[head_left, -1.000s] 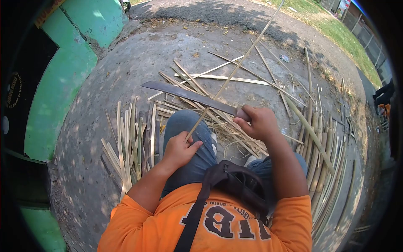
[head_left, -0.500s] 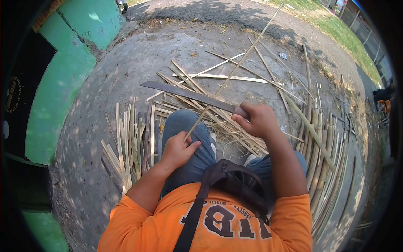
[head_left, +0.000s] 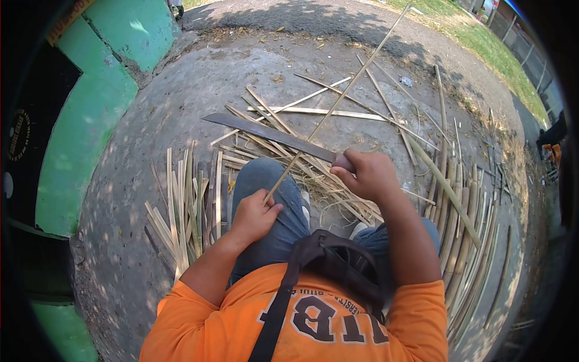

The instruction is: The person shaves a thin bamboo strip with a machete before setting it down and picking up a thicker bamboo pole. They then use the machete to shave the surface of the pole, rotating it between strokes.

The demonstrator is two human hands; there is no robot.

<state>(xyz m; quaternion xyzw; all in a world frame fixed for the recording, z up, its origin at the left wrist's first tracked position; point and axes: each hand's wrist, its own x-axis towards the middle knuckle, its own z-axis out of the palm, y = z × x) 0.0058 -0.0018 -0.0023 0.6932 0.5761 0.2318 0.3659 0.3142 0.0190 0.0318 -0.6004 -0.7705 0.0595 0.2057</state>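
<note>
While the left hand curled closely around a thin stick, seemingly to steady it, the right hand gripped a long knife crosswise.

Rough grey concrete ground lies open far left — long dark-metal machete and thin tan stick bar passage right

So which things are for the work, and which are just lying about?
In use:
long dark metal knife, in the right hand
long thin tan stick, in the left hand

Lying about:
pale flat wooden strips
thick round brown poles
small pale shiny scrap

The strips and poles may be work material too.
</note>
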